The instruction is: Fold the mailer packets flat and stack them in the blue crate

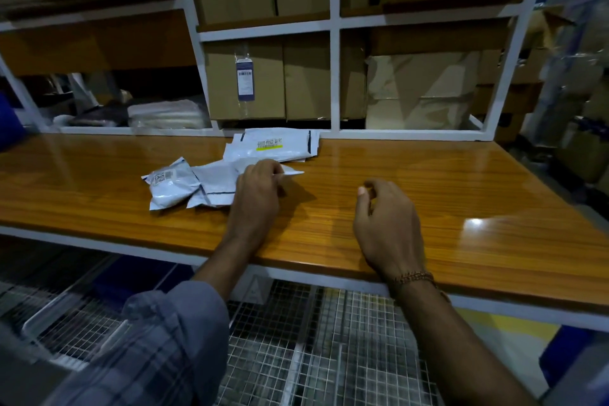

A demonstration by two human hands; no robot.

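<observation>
**Mailers on a glossy counter**

While the left hand [258, 188] pinched the thin, pointed corner of a white mailer packet [224, 183] between thumb and curled fingers, the right hand [387, 224] hovered over bare wood with its fingers loosely curled and nothing in them. A beaded bracelet [413, 277] circled the right wrist, and a plaid sleeve [158, 339] covered the left forearm.

Three lots of crinkled, shiny plastic lay on the varnished, orange-grained wooden counter [461, 194]. At about ten o'clock from the left hand sat a puffy labelled packet [171, 186], overlapping the pinched one's edge. At twelve o'clock, against the white shelf frame [334, 76], lay a flatter stack of mailers [273, 148] with a yellow-striped label on top.

Matte brown cardboard boxes [263, 82] filled the shelf bays behind. Below the counter edge, at six o'clock, ran a square wire mesh [329, 356]. A blue shape showed at the far left edge, too cropped to tell whether it was the crate.
</observation>
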